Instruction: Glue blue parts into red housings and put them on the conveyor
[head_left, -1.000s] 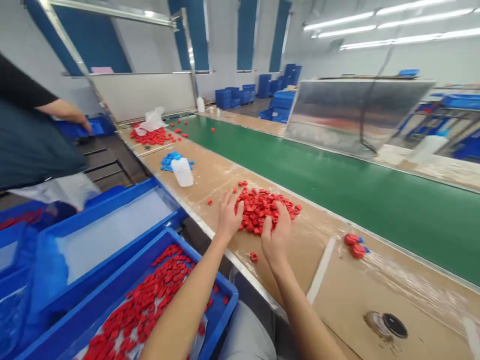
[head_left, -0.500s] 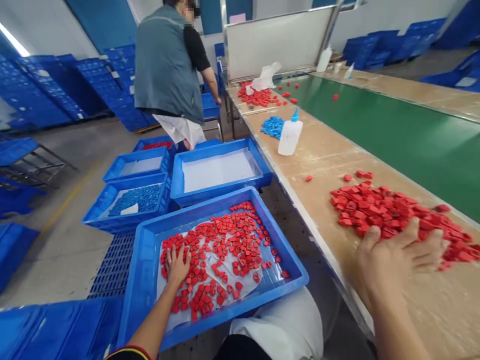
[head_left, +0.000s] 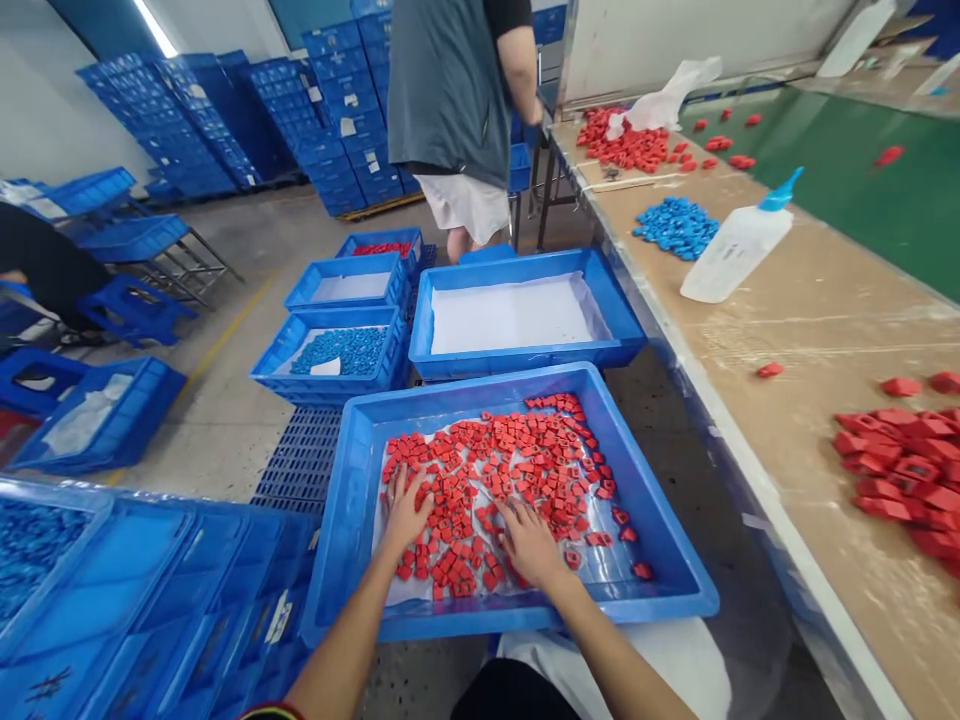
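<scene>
Many small red plastic pieces (head_left: pixel 457 450) lie spread over a white liner in a wide blue tray (head_left: pixel 660 530), which rests at my lap. On the left of the tray my left hand (head_left: pixel 407 515) lies on the pieces with its fingers apart. Near the tray's middle, my right hand (head_left: pixel 531 545) touches the pieces too, fingers spread and palm down. Neither hand visibly grips a piece. A heap of similar red pieces (head_left: pixel 911 465) sits on the workbench (head_left: pixel 795 440) to the right.
A white squeeze bottle (head_left: pixel 739 250) stands near blue pieces (head_left: pixel 677 228) on the bench. Beyond my tray is a paper-lined blue tray (head_left: pixel 517 315); a crate of blue pieces (head_left: pixel 337 350) is left of it. A person (head_left: pixel 454 110) stands ahead; stacked blue crates (head_left: pixel 225 580) are at lower left.
My right hand has left the red heap on the bench and come down into the tray. My left hand stays on the pieces at the tray's left. The view has turned left and down.
</scene>
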